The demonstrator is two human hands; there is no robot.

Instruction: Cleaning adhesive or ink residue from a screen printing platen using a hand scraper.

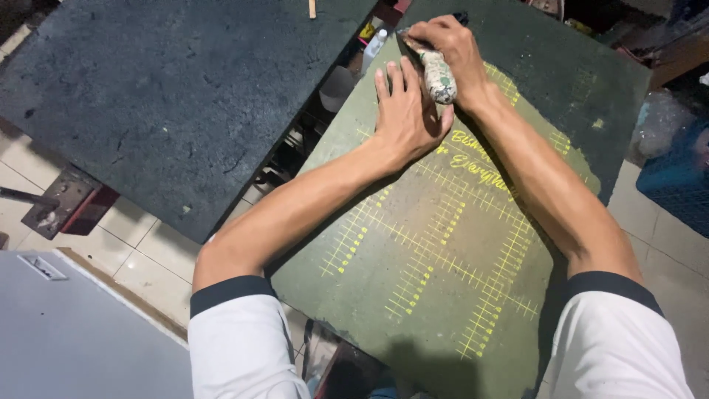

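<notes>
A dark green printing board [443, 273] with yellow grid lines and yellow lettering lies tilted in front of me. My left hand [402, 114] rests flat on its upper part, fingers together and pointing away. My right hand [450, 52] sits just above it, closed around a tool with a paint-spattered, pale handle [439, 76]. The tool's blade end reaches toward the board's upper left edge and is partly hidden by my fingers. Both forearms stretch across the board, and my white sleeves with dark cuffs fill the bottom of the head view.
A second dark, rough board [170, 96] lies to the left, apart from the green one. Below it are pale floor tiles [140, 258], a metal bracket [63, 203] and a grey flat surface [66, 340]. A blue crate [683, 177] stands at the right.
</notes>
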